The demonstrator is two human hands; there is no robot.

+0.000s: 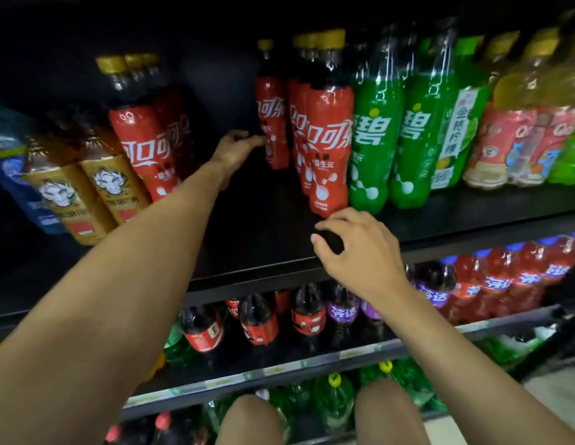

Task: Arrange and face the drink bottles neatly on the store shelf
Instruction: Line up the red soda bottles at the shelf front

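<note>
On the upper shelf (267, 226), a lone red-labelled cola bottle (272, 123) with a gold cap stands far back. My left hand (236, 149) reaches deep in and its fingers curl round the bottle's lower part. A row of the same cola bottles (329, 139) stands to the right, the front one near the shelf edge. My right hand (360, 248) hovers just below that front bottle's base with loosely curled fingers; only dark shelf shows between thumb and fingers. More cola bottles (145, 146) lean at the left.
Green soda bottles (376, 139) and yellow and pink drinks (510, 133) fill the shelf's right side. Gold-labelled bottles (87, 194) lean at the left. A dark gap lies between the cola groups. Lower shelves (279, 364) hold cola, purple and red sodas. My knees (312, 419) show below.
</note>
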